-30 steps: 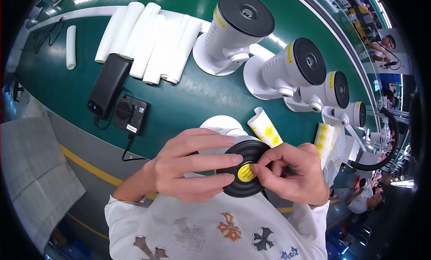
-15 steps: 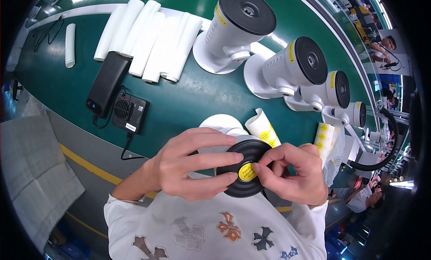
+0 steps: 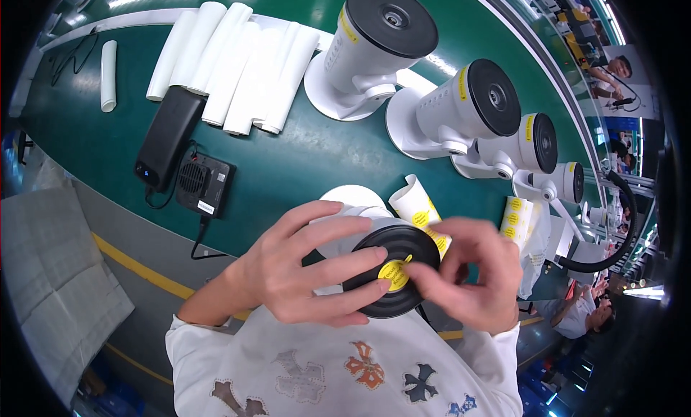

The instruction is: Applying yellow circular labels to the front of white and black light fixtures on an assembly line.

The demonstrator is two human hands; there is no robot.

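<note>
Green bench [image 3: 302, 158] — left fingers [image 3: 367, 258] over disc's rim [image 3: 407, 232]

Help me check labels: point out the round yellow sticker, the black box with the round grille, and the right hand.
Round yellow sticker [image 3: 394, 275], head view: middle of its face.
Black box [image 3: 209, 181], head view: top face, beside its grille.
Right hand [image 3: 484, 282], head view: middle of the hand.

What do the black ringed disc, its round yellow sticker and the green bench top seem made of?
Black disc: probably moulded plastic or rubber, satin, with concentric ridges.
Yellow sticker: apparently thin paper or film, with a small raised tab.
Green bench top: perhaps rubber or laminate, smooth, reflecting bright streaks.
</note>
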